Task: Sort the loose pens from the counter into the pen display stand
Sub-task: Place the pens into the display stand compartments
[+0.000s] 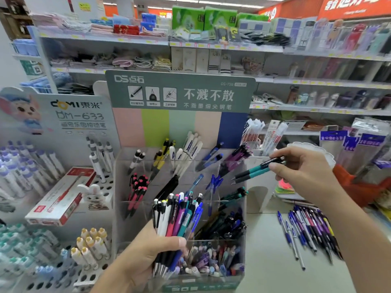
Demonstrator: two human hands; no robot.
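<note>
Right hand (304, 176) fingers pinching two teal-and-black plastic pens (257, 169), tips angled down-left toward clear acrylic pen display stand (127, 208); left hand (146, 256) clamped on mixed-colour pen bundle (179, 220)

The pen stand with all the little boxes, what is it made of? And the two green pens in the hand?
The pen stand looks like clear, glossy plastic, maybe acrylic: you can see the pens through its walls, and the edges catch the light. Its tall back panel looks like printed card. The two teal pens, pinched in the right hand, seem smooth plastic with black ends and shiny, probably metal, tips.
</note>
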